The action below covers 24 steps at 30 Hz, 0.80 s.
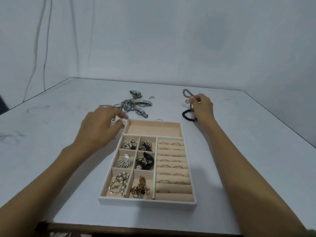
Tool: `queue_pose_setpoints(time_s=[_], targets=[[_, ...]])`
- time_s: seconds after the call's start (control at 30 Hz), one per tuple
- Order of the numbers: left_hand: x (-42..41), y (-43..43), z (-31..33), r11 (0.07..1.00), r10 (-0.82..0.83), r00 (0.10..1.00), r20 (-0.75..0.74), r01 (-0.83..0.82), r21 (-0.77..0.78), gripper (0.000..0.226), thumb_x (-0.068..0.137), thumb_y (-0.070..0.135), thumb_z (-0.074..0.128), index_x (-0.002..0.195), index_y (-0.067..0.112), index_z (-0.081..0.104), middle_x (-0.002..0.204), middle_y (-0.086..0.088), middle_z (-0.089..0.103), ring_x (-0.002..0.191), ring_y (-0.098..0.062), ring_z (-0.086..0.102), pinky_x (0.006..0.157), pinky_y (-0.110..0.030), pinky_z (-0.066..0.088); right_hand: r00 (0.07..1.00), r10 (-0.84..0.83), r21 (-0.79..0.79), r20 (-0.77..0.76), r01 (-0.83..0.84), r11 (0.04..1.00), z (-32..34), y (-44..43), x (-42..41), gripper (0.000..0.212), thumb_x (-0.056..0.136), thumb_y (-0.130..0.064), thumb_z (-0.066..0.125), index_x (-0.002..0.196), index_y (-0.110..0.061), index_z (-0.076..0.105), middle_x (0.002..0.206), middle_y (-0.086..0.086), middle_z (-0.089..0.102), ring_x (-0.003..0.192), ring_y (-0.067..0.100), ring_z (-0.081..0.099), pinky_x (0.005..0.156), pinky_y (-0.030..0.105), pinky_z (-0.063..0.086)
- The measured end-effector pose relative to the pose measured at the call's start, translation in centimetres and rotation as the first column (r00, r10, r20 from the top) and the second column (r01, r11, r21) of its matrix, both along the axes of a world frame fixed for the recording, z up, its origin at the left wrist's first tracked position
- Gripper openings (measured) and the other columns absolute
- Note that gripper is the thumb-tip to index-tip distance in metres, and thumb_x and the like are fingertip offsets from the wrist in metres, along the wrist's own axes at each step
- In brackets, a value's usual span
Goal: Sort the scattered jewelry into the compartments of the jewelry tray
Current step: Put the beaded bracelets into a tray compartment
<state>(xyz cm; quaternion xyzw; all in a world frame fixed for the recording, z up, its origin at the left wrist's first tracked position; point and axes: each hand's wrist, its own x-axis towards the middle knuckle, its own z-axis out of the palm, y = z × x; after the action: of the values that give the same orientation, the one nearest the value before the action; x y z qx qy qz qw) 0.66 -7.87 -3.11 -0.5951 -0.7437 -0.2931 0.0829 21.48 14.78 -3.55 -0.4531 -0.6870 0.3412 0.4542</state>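
The white jewelry tray point(105, 199) lies in front of me, with beige lining. Its six small left compartments hold pearl pieces, gold chains and black items, and the ring rolls point(172, 171) on the right hold several rings. The long far compartment point(153, 129) is bare. My left hand point(99, 129) hovers, blurred, over the tray's far left corner with its fingers apart. My right hand point(202, 106) rests beyond the tray's right side, fingers curled on a grey beaded bracelet point(186, 93). A dark beaded bracelet point(186, 116) lies against that hand.
A pile of silver watches, chains and a blue-stone piece point(135, 104) lies on the white table just beyond the tray. A small ring point(113, 119) sits by my left fingertips. The table's near edge point(136, 230) and a wall with hanging cables point(36, 48) frame the area.
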Motion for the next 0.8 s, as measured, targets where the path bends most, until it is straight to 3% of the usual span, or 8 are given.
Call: queue_pose_setpoints(time_s=[0.07, 0.2, 0.3, 0.37, 0.5, 0.63, 0.8], targets=[[1.6, 2.9, 1.9, 1.0, -0.021, 1.0, 0.013, 0.02, 0.014, 0.023, 0.089, 0.027, 0.05, 0.103, 0.028, 0.068, 0.104, 0.007, 0.066, 0.094, -0.015, 0.055, 0.071, -0.031, 0.038, 0.976, -0.08, -0.047, -0.202, 0.072, 0.996, -0.4, 0.5, 0.4, 0.013, 0.098, -0.02, 0.048, 0.091, -0.01, 0.054, 0.078, -0.004, 0.057, 0.061, 0.0, 0.052, 0.063, 0.023, 0.04], [6.6, 9.6, 4.4, 0.987, -0.101, 0.995, 0.002, 0.101, -0.122, 0.023, 0.091, 0.029, 0.052, 0.109, 0.027, 0.065, 0.114, 0.006, 0.065, 0.107, -0.019, 0.057, 0.085, -0.033, 0.045, 0.915, -0.229, -0.104, -0.332, 0.205, 0.973, -1.6, 1.9, 0.9, 0.014, 0.098, -0.022, 0.046, 0.089, -0.016, 0.054, 0.073, -0.007, 0.061, 0.065, 0.01, 0.051, 0.068, 0.031, 0.043], [10.8, 14.3, 4.2, 0.941, -0.09, 0.995, -0.043, 0.071, -0.33, 0.034, 0.091, 0.041, 0.05, 0.114, 0.018, 0.061, 0.121, -0.003, 0.06, 0.113, -0.027, 0.054, 0.08, -0.031, 0.038, 0.884, -0.302, -0.129, -0.356, 0.273, 0.953, -2.1, 2.5, 1.3, 0.015, 0.098, -0.024, 0.046, 0.085, -0.019, 0.053, 0.07, -0.009, 0.061, 0.066, 0.011, 0.053, 0.073, 0.039, 0.047], [13.0, 16.8, 3.3, 0.92, -0.041, 0.996, -0.076, 0.008, -0.392, 0.032, 0.09, 0.043, 0.05, 0.102, 0.014, 0.057, 0.115, -0.006, 0.058, 0.112, -0.029, 0.052, 0.075, -0.03, 0.034, 0.87, -0.321, -0.138, -0.375, 0.29, 0.947, -2.2, 2.7, 1.4, 0.016, 0.097, -0.023, 0.046, 0.083, -0.019, 0.053, 0.069, -0.009, 0.061, 0.068, 0.013, 0.053, 0.077, 0.041, 0.049], [14.6, 19.6, 1.5, 0.899, 0.054, 0.991, -0.126, -0.103, -0.426, 0.037, 0.088, 0.043, 0.052, 0.113, 0.016, 0.058, 0.118, -0.004, 0.055, 0.114, -0.027, 0.048, 0.078, -0.034, 0.044, 0.868, -0.321, -0.121, -0.378, 0.297, 0.947, -2.3, 2.8, 1.5, 0.019, 0.098, -0.023, 0.047, 0.079, -0.022, 0.051, 0.07, -0.008, 0.06, 0.07, 0.015, 0.054, 0.078, 0.042, 0.05], [14.2, 19.8, 1.7, 0.915, 0.06, 0.982, -0.177, -0.125, -0.384, 0.03, 0.092, 0.017, 0.051, 0.12, 0.01, 0.056, 0.123, -0.007, 0.053, 0.116, -0.029, 0.051, 0.084, -0.037, 0.05, 0.876, -0.325, -0.107, -0.356, 0.307, 0.946, -2.3, 2.7, 1.3, 0.016, 0.098, -0.024, 0.046, 0.085, -0.017, 0.053, 0.069, -0.008, 0.061, 0.068, 0.014, 0.054, 0.079, 0.042, 0.05], [12.9, 19.1, 2.2, 0.92, 0.056, 0.97, -0.236, -0.142, -0.365, 0.023, 0.092, 0.019, 0.052, 0.114, 0.012, 0.056, 0.116, -0.006, 0.056, 0.108, -0.027, 0.055, 0.079, -0.033, 0.044, 0.88, -0.329, -0.114, -0.342, 0.309, 0.944, -2.2, 2.5, 1.1, 0.016, 0.097, -0.024, 0.047, 0.083, -0.019, 0.052, 0.069, -0.008, 0.061, 0.066, 0.013, 0.053, 0.08, 0.042, 0.05]])
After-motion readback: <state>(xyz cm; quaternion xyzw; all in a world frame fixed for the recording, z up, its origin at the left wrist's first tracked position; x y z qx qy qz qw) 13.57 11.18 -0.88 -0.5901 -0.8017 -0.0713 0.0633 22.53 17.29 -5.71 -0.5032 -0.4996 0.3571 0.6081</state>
